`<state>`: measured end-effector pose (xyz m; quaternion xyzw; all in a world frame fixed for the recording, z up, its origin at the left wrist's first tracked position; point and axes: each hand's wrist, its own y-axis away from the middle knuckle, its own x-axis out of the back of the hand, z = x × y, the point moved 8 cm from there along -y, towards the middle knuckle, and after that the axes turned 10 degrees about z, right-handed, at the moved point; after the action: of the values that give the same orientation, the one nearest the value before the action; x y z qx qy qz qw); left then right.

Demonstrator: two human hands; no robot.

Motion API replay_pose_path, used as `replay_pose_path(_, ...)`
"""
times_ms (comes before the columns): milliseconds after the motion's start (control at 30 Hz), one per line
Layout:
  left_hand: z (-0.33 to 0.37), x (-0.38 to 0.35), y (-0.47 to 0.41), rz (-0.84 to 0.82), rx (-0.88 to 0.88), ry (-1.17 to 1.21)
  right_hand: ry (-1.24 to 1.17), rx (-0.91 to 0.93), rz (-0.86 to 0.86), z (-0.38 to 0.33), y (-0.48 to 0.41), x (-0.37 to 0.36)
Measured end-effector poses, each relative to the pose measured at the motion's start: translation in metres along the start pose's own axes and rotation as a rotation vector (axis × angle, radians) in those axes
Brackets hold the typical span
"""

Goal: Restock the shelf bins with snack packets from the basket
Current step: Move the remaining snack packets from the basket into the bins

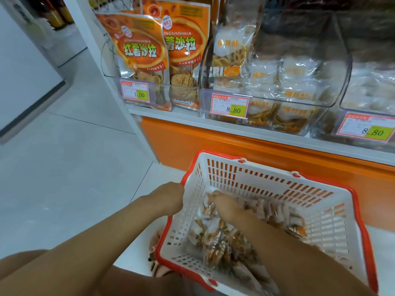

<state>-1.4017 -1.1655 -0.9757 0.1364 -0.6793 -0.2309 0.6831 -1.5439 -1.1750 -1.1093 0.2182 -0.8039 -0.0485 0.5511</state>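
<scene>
1. A person crouches before a snack shelf, with a white, red-rimmed basket at five o'clock in the view and tipped toward them.
2. The left hand is clamped on the basket's rim at its ten o'clock corner, fingers curled over the edge, steadying it.
3. The right hand is plunged inside, knuckles up, fingers curled down among the snack packets. Blur and the back of the hand hide the fingertips, so whether they have closed on a packet cannot be told.
4. The packets lie in a loose heap along the basket floor, from its centre toward four o'clock. They are small, clear-wrapped and orange-brown.
5. The shelf bins sit at twelve to two o'clock. The clear middle bin, behind a price tag, already holds a good pile of pale packets, and the bin at eleven o'clock holds upright orange pouches.
6. Step in hand, by the look of it: gathering a handful from the basket, with no packet yet lifted clear.
7. The next move would call for a firm close on a few packets, a lift over the basket's far wall toward twelve o'clock, and a drop through the matching bin's open top. The left hand should hold the tilted basket steady meanwhile.
</scene>
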Motion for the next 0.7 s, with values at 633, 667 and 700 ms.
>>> replay_pose_path(633, 0.008, 0.024, 0.005, -0.017, 0.017, 0.185, -0.702, -0.158, 0.369, 0.001, 0.038, 0.127)
replay_pose_path(667, 0.012, 0.031, 0.006, 0.031, 0.025, 0.291, -0.785, -0.191, 0.415, 0.006, 0.047, 0.139)
replay_pose_path(700, 0.017, 0.038, 0.006, 0.068, 0.038, 0.438, -0.851, -0.215, 0.458, 0.008, 0.057, 0.151)
